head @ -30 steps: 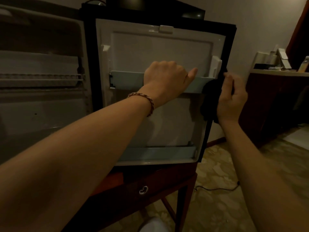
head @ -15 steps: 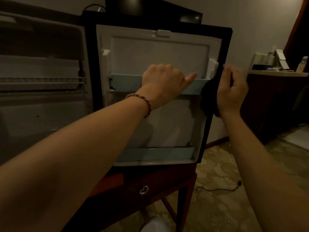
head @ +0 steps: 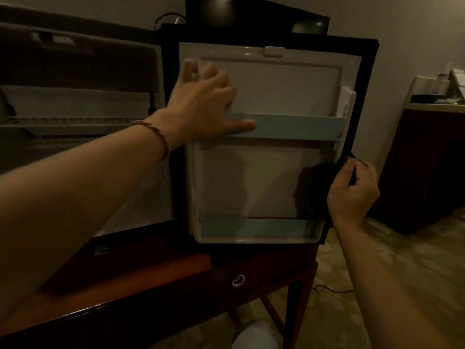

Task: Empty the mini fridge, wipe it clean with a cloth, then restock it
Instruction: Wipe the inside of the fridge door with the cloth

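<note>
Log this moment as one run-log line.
left hand: open, on fridge door | right hand: grip on dark cloth, door's lower right edge

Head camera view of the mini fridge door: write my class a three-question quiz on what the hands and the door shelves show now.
1. True or false: the right hand holds a dark cloth at the edge of the open fridge door.
2. Which rail does the left hand touch: A upper door shelf rail, B lower door shelf rail?
3. Fill in: both door shelves look ____.

Key: 1 true; 2 A; 3 empty.
</note>
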